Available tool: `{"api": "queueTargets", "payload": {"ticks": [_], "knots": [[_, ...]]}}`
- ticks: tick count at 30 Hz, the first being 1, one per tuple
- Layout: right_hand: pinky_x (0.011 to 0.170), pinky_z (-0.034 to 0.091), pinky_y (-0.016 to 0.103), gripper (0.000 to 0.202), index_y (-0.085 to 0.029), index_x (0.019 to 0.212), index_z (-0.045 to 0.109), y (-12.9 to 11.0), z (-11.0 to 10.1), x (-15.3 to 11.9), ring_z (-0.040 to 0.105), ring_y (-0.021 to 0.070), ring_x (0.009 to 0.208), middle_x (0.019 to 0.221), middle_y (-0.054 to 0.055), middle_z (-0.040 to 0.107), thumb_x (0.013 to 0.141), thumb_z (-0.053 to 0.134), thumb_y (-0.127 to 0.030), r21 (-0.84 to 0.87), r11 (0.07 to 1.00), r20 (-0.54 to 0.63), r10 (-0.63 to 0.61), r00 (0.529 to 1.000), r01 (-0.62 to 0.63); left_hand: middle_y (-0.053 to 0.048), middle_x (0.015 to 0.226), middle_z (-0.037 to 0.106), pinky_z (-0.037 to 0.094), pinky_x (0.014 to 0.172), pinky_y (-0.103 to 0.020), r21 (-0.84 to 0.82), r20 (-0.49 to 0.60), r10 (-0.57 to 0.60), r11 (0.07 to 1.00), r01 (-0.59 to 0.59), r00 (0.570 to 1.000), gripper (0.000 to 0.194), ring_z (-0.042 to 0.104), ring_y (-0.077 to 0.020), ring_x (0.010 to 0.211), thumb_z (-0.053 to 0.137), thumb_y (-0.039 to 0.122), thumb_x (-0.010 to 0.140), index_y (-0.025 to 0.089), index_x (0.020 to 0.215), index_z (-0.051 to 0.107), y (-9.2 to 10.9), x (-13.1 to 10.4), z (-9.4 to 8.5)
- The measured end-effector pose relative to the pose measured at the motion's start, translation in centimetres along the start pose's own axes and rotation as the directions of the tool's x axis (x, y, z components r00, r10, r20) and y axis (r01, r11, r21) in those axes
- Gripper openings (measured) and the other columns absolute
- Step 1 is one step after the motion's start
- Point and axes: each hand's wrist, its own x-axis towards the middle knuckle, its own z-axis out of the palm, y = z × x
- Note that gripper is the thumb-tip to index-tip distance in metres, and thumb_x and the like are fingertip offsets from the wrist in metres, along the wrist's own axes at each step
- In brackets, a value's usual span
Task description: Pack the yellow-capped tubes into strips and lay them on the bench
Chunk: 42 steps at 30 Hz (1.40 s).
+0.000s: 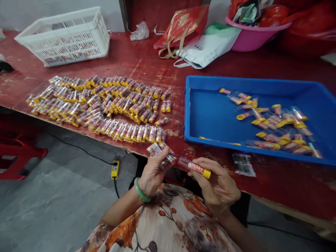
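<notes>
My left hand (154, 173), with a green bangle at its wrist, is closed on some small printed packets (155, 149) with clear wrapping. Between the fingers and thumb of my right hand (216, 182) is a clear tube (194, 167) with a yellow cap, its far end pointing at the packets. Rows of similar yellow-capped tubes (126, 130) lie on the red table (131, 64) ahead and to the left. More tubes (273, 122) lie loosely inside the blue tray (203, 108) on the right.
A white basket (70, 40) stands at the back left. Bags, one red (181, 26) and one white (207, 47), lie near a full pink basin (252, 36). A dark packet (243, 164) sits before the tray. A yellow power strip (114, 170) is on the floor.
</notes>
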Motion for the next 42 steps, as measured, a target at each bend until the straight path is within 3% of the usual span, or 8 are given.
{"api": "queueTargets", "payload": {"ticks": [7, 13, 19, 24, 30, 34, 36, 42], "knots": [[0.073, 0.062, 0.039, 0.033, -0.02, 0.108, 0.06, -0.4, 0.7, 0.3, 0.069, 0.0219, 0.09, 0.101, 0.008, 0.068, 0.078, 0.067, -0.008, -0.157, 0.974, 0.017, -0.164, 0.986, 0.165, 0.0, 0.075, 0.069, 0.056, 0.06, -0.023, -0.025, 0.008, -0.057, 0.998, 0.058, 0.998, 0.026, 0.064, -0.0107, 0.062, 0.084, 0.024, 0.064, 0.014, 0.081, 0.068, -0.2, -0.2, -0.3], [0.074, 0.061, 0.031, 0.043, -0.021, 0.115, 0.06, -0.8, 0.7, 0.2, 0.071, 0.0192, 0.089, 0.105, 0.008, 0.071, 0.076, 0.07, -0.006, -0.392, 0.817, 0.189, -0.378, 0.906, 0.422, 0.0, 0.076, 0.068, 0.056, 0.06, -0.023, -0.03, 0.056, -0.045, 0.998, 0.047, 0.997, 0.029, 0.063, -0.0104, 0.063, 0.084, 0.025, 0.063, 0.014, 0.082, 0.067, -0.2, -0.4, -0.4], [0.07, 0.061, 0.034, 0.043, -0.022, 0.116, 0.058, -0.6, 1.2, -0.1, 0.07, 0.0208, 0.088, 0.101, 0.007, 0.071, 0.077, 0.07, -0.01, -0.357, 0.881, 0.055, -0.313, 0.948, 0.311, 0.001, 0.074, 0.066, 0.055, 0.055, -0.022, 0.078, 0.101, 0.077, 0.993, -0.085, 0.992, 0.035, 0.063, -0.0111, 0.061, 0.085, 0.033, 0.062, 0.015, 0.084, 0.064, -0.3, -0.8, -0.4], [0.07, 0.059, 0.026, 0.045, -0.023, 0.118, 0.058, -0.5, 1.0, -0.2, 0.071, 0.0168, 0.086, 0.105, 0.006, 0.071, 0.077, 0.071, -0.01, -0.526, 0.701, 0.235, -0.424, 0.874, 0.482, -0.001, 0.072, 0.067, 0.054, 0.057, -0.024, 0.137, 0.103, 0.13, 0.98, -0.143, 0.986, 0.038, 0.062, -0.012, 0.058, 0.085, 0.036, 0.059, 0.013, 0.081, 0.065, -0.4, -0.9, -0.5], [0.07, 0.061, 0.031, 0.047, -0.022, 0.121, 0.056, -0.4, 0.8, -0.5, 0.068, 0.019, 0.089, 0.109, 0.009, 0.064, 0.077, 0.068, -0.009, -0.408, 0.803, 0.204, -0.383, 0.901, 0.434, -0.003, 0.082, 0.069, 0.054, 0.064, -0.027, 0.1, 0.137, 0.131, 0.984, -0.145, 0.982, 0.039, 0.064, -0.0138, 0.067, 0.085, 0.034, 0.059, 0.014, 0.087, 0.067, -0.6, -0.8, -0.8], [0.069, 0.059, 0.026, 0.038, -0.022, 0.11, 0.061, 0.5, 0.8, -1.2, 0.068, 0.0167, 0.086, 0.103, 0.007, 0.066, 0.076, 0.071, -0.01, -0.562, 0.584, 0.319, -0.501, 0.804, 0.587, -0.004, 0.087, 0.07, 0.054, 0.066, -0.026, 0.065, 0.134, 0.147, 0.985, -0.157, 0.98, 0.036, 0.065, -0.0144, 0.071, 0.083, 0.033, 0.065, 0.014, 0.091, 0.068, -1.0, -0.4, -1.1], [0.071, 0.06, 0.027, 0.032, -0.022, 0.104, 0.061, 0.8, 0.9, -1.4, 0.068, 0.0168, 0.087, 0.104, 0.006, 0.065, 0.077, 0.069, -0.009, -0.545, 0.551, 0.345, -0.539, 0.768, 0.631, -0.005, 0.091, 0.071, 0.054, 0.069, -0.027, 0.052, 0.11, 0.183, 0.98, -0.19, 0.977, 0.036, 0.066, -0.0151, 0.076, 0.082, 0.032, 0.066, 0.014, 0.095, 0.069, -1.1, -0.3, -1.2], [0.066, 0.059, 0.026, 0.031, -0.018, 0.105, 0.06, 0.8, 1.1, -0.9, 0.067, 0.0159, 0.084, 0.103, 0.009, 0.064, 0.078, 0.067, -0.005, -0.533, 0.609, 0.283, -0.527, 0.802, 0.588, -0.004, 0.086, 0.071, 0.055, 0.067, -0.028, 0.062, 0.105, 0.166, 0.983, -0.173, 0.981, 0.031, 0.066, -0.0148, 0.072, 0.081, 0.031, 0.067, 0.014, 0.09, 0.07, -0.8, -0.8, -0.9]]}}
